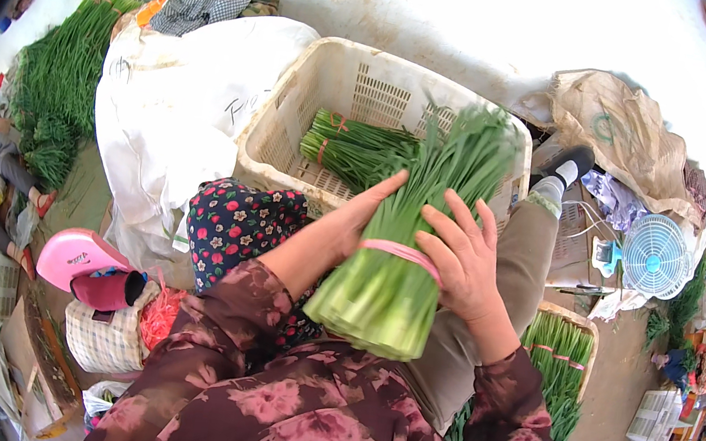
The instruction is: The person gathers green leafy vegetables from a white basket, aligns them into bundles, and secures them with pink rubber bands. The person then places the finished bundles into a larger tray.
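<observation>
Between my two hands is a large bundle of green garlic chives (392, 280), tied with a pink band (403, 251) near its pale cut ends. My left hand (372, 206) lies along the bundle's left side, its palm side partly hidden. My right hand (463, 256) presses its fingers on the right side, beside the band. The cut ends point towards my body, and the blurred leafy tips reach over a white plastic crate (274, 108). Inside that crate lie smaller tied bundles of chives (350, 146).
A second crate with tied chives (554, 357) stands to my right, near a blue fan (656, 256). White sacking (169, 86) and heaped greens (62, 71) are at left. A pink slipper (80, 260) rests beside red twine (162, 315). Other people sit at both far sides.
</observation>
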### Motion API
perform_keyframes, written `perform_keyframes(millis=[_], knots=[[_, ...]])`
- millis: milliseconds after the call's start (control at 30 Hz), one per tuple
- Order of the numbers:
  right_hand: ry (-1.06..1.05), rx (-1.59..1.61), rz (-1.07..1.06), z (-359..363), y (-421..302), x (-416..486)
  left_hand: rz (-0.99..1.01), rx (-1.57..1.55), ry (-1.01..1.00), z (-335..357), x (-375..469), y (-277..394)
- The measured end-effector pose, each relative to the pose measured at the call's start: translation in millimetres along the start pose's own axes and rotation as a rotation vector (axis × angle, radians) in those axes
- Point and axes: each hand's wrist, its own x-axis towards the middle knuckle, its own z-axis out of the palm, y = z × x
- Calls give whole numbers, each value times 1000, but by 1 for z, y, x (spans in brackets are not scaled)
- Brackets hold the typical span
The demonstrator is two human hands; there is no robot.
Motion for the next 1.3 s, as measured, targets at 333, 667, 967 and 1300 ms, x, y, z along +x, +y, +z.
perform_keyframes(millis=[333,667,967,1300], knots=[[223,733,717,-68,44,108,625,1418,205,59,2,86],[216,1058,999,5,96,90,390,749,152,53,50,57],[-158,994,1122,43,67,-28,631,458,402,37,56,110],[102,72,967,-3,82,-67,939,386,436,12,58,129]])
